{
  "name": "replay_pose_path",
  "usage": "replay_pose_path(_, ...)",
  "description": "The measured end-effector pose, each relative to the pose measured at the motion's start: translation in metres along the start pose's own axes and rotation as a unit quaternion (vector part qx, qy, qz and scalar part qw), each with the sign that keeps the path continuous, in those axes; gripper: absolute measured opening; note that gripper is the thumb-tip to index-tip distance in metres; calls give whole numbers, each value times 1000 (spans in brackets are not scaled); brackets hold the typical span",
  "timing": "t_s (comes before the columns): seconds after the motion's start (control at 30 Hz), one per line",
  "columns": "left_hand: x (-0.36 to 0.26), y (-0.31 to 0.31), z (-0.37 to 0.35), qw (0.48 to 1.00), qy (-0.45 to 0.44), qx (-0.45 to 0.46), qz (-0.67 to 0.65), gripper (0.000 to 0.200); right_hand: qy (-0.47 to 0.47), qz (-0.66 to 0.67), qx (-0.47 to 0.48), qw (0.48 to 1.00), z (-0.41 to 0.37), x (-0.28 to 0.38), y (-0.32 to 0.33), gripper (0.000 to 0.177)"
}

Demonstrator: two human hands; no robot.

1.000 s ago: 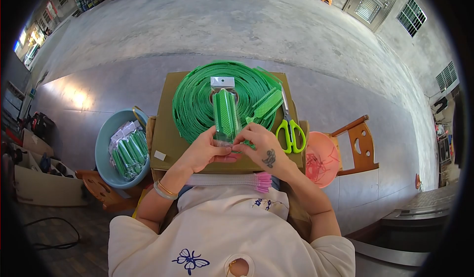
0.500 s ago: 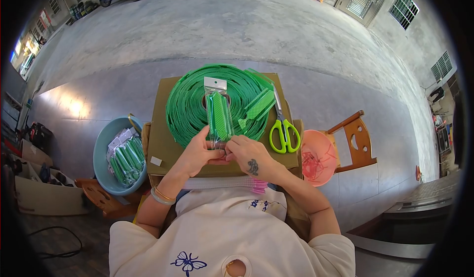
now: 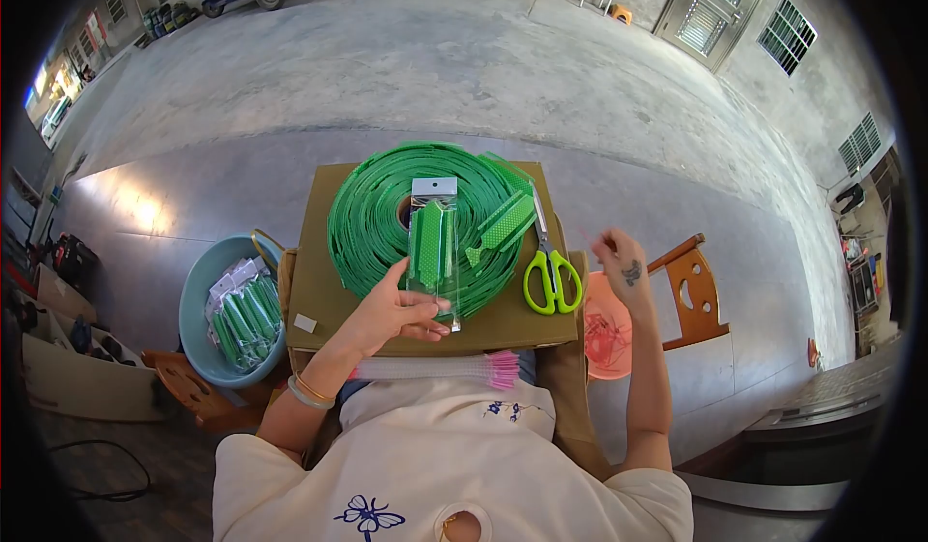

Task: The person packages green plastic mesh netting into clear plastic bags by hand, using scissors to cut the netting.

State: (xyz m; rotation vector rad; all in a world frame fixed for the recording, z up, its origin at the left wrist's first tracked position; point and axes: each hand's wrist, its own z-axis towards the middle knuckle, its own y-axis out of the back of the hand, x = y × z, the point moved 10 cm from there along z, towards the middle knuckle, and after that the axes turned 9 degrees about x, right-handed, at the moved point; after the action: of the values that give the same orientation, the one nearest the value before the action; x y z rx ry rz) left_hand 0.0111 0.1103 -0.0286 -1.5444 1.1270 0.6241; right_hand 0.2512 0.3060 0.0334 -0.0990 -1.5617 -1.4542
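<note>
My left hand [image 3: 399,312] grips the lower end of a clear plastic bag [image 3: 434,237] with a white header and folded green dotted ribbon inside. The bag lies over a large roll of green ribbon [image 3: 362,223] on a cardboard box. My right hand [image 3: 621,260] is raised beside the pink basin [image 3: 606,358], fingers curled together; what they hold, if anything, is too small to tell. Loose green dotted ribbon pieces [image 3: 507,221] rest on the roll's right side. Green-handled scissors [image 3: 552,281] lie right of them.
A blue basin [image 3: 196,334] at left holds several filled bags [image 3: 246,320]. Thin pink strips lie in the pink basin. A stack of clear plastic with pink ends [image 3: 440,368] rests across my lap. Wooden chairs [image 3: 698,295] stand on both sides of the cardboard box [image 3: 333,324].
My right hand has left the bag's lower end and moved right, up beside the pink basin. My left hand still holds the bag, its lower end now flatter and hanging free.
</note>
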Motion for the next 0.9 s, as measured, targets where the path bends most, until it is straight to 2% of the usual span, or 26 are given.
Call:
replay_pose_path(0.03, 0, 2, -3, 1000, 1, -19, 19, 83, -37, -83, -8, 996, -5, -55, 4, 9)
replay_pose_path(0.1, -3, 7, -5, 997, -10, -46, 66, 85, -72, -132, 18, 988, -40, -186, -19, 13)
replay_pose_path(0.17, -8, 11, -9, 990, -26, -63, 125, 86, -165, -177, 149, 959, -79, -231, -53, 14)
replay_pose_path(0.23, -11, 9, -11, 987, -26, -63, 144, 85, -265, -118, 198, 936, -116, -275, -85, 13)
replay_pose_path(0.33, -12, 9, -13, 985, -27, -62, 158, 84, -208, -345, 377, 834, -140, -288, -133, 11)
replay_pose_path(0.43, -11, 11, -11, 986, -35, -58, 154, 83, -154, -337, 425, 826, -152, -287, -166, 13)
replay_pose_path(0.53, -12, 11, -12, 985, -43, -57, 157, 82, 97, -317, 445, 832, -165, -289, -194, 14)
replay_pose_path(0.57, -13, 10, -13, 985, -46, -56, 159, 82, -59, -221, 454, 861, -163, -307, -189, 16)
replay_pose_path(0.6, -13, 10, -13, 984, -45, -57, 161, 82, -212, -118, 447, 861, -167, -326, -185, 18)
replay_pose_path(0.63, -13, 11, -13, 984, -44, -58, 162, 81, -358, -11, 425, 831, -177, -340, -181, 19)
replay_pose_path(0.73, -15, 11, -13, 983, -43, -60, 168, 81, -290, 6, 377, 880, -136, -265, -125, 22)
replay_pose_path(0.8, -16, 12, -14, 982, -44, -60, 174, 80, -311, -27, 323, 893, -115, -226, -77, 20)
replay_pose_path(0.9, -15, 14, -13, 978, -50, -57, 192, 77, -315, 186, 231, 902, -91, -181, -18, 22)
